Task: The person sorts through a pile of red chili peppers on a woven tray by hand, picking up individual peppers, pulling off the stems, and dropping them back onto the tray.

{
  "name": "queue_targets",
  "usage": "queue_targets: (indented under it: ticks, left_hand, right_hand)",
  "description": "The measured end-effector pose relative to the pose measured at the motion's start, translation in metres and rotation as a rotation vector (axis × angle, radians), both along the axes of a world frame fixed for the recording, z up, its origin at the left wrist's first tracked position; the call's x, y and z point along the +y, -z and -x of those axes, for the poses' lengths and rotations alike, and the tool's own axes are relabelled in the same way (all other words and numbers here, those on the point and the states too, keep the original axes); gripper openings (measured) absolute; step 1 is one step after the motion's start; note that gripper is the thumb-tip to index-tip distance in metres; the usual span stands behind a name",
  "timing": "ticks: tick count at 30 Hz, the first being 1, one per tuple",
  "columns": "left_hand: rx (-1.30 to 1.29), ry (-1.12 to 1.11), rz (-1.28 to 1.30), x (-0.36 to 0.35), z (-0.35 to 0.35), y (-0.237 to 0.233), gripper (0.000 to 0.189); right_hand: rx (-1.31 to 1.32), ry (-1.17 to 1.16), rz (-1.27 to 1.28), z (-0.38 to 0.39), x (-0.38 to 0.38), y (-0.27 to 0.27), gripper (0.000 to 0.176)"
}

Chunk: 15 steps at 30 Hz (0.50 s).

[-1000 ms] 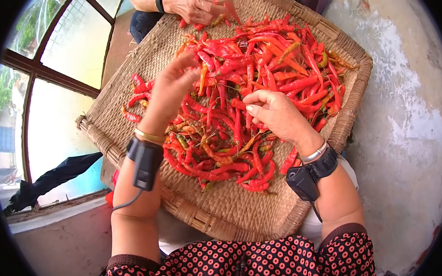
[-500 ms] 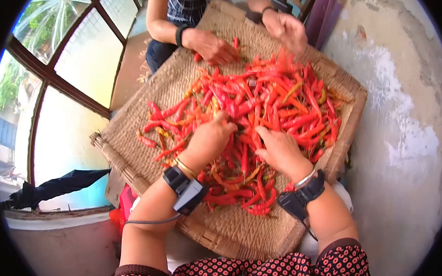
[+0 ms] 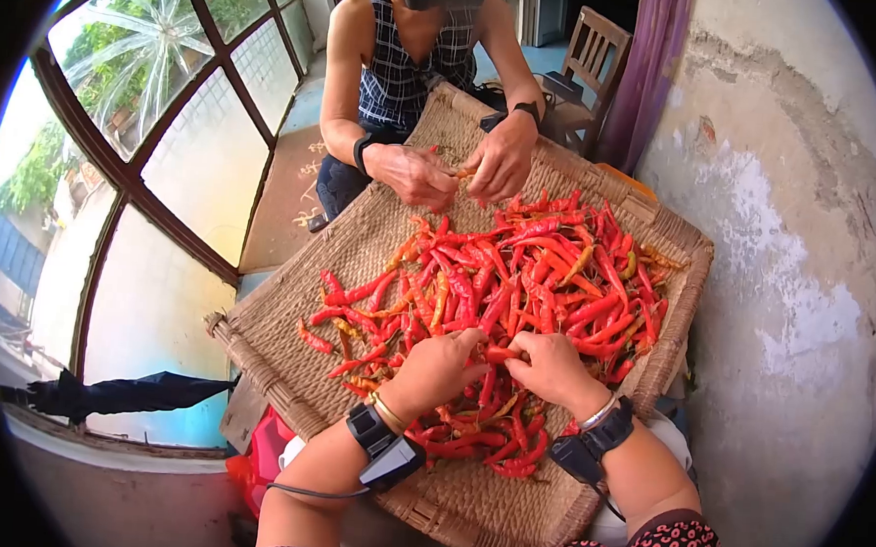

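A wide woven tray point(image 3: 287, 315) holds a heap of red chili peppers point(image 3: 558, 250), with a few orange and yellowish ones among them. Over the near half of the heap, my left hand point(image 3: 443, 370) and my right hand point(image 3: 549, 368) are close together. Between their fingertips is a short red pepper point(image 3: 499, 355), pinched from both sides. Both wrists carry a bangle and a strapped device. More peppers lie under and around my hands.
Across the tray sits a person whose hands point(image 3: 453, 173) meet around a small orange-yellow pepper. A wooden chair point(image 3: 595, 64) stands behind. Windows and a dark folded umbrella point(image 3: 144, 394) are at left, a stained wall point(image 3: 767, 241) at right.
The view has tilted up, showing more of the other person. My hands have come together on one pepper. The other person's hands, apart before, now meet.
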State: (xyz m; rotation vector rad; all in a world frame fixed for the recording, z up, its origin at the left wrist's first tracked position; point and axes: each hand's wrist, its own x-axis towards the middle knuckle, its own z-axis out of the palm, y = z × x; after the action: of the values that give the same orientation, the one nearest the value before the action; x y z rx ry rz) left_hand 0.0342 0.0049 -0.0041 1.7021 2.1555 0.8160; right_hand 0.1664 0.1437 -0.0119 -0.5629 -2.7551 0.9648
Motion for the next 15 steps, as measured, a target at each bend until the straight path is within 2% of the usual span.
queue_targets:
  ticks: [1,2,4,6,7,8,10,11,12,14,15]
  left_hand:
    - [-0.052,-0.020,0.021,0.001,-0.001,-0.001,0.023]
    - [-0.104,-0.041,0.042,0.002,-0.001,-0.001,0.021]
    - [-0.112,0.010,0.002,0.003,0.001,-0.003,0.019]
    - [-0.416,-0.002,0.141,0.001,0.004,-0.011,0.023]
    - [-0.571,-0.032,0.214,0.000,0.007,-0.013,0.028]
    - [-0.569,-0.045,0.210,0.001,0.012,-0.012,0.028]
    - [-0.704,-0.137,0.214,0.004,0.028,-0.007,0.030]
    - [-0.819,-0.211,0.155,0.007,0.034,-0.009,0.028]
    - [-1.079,-0.211,0.034,0.008,0.045,-0.006,0.028]
    - [-1.247,-0.424,-0.459,0.018,0.040,0.003,0.044]
    - [-1.249,-0.425,-0.462,0.018,0.043,0.008,0.044]
  right_hand:
    - [0.051,-0.031,0.102,0.001,0.000,-0.001,0.017]
    - [0.055,-0.033,0.101,0.001,0.001,-0.004,0.017]
    - [0.008,-0.128,0.225,-0.001,0.003,-0.015,0.016]
    - [0.100,-0.052,0.220,-0.004,0.008,-0.018,0.016]
    - [0.165,0.006,0.080,-0.006,0.014,-0.017,0.017]
    - [0.229,0.064,-0.057,-0.009,0.020,-0.015,0.018]
    - [0.051,0.173,-0.394,-0.019,0.025,-0.028,0.021]
    - [-0.055,0.205,-0.461,-0.023,0.027,-0.028,0.024]
    - [-0.136,0.199,-0.443,-0.027,0.028,-0.030,0.024]
    - [-0.256,0.133,-0.374,-0.034,0.033,-0.024,0.026]
    - [-0.257,0.132,-0.376,-0.035,0.031,-0.023,0.026]
